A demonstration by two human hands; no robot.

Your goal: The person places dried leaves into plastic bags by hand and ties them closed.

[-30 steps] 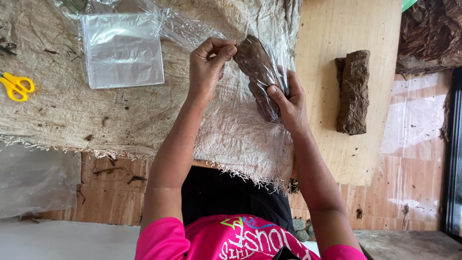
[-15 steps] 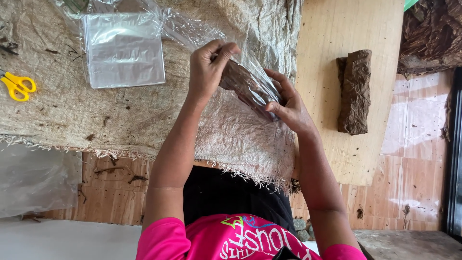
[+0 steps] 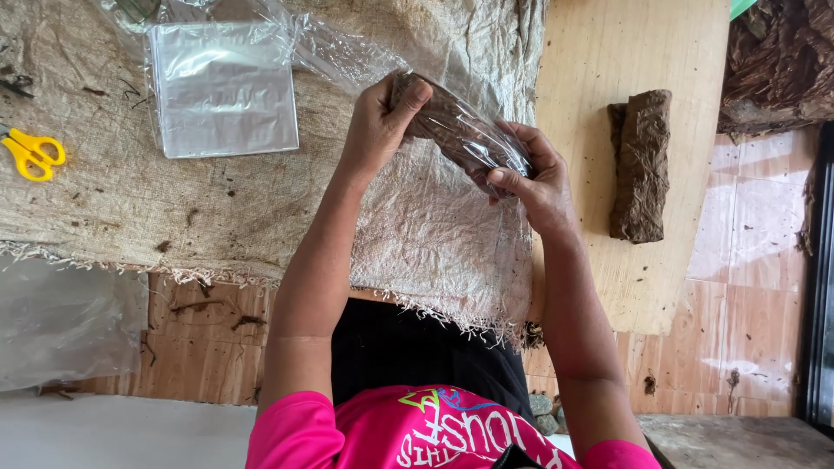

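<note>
Left hand [image 3: 375, 130] and right hand [image 3: 540, 178] both clamp opposite ends of the dark brown leaf bundle in clear plastic wrap [image 3: 460, 130], keeping film taut; second bare bundle [image 3: 641, 165] lies at three o'clock.

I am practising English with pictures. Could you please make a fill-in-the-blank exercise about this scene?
1. Both hands, left hand and right hand, hold a dark brown leaf bundle wrapped in clear ____ film.
2. The scissors on the burlap cloth have ____ handles.
3. A second dark brown bundle lies unwrapped on the pale ____ board.

Missing words: plastic; yellow; wooden
</note>
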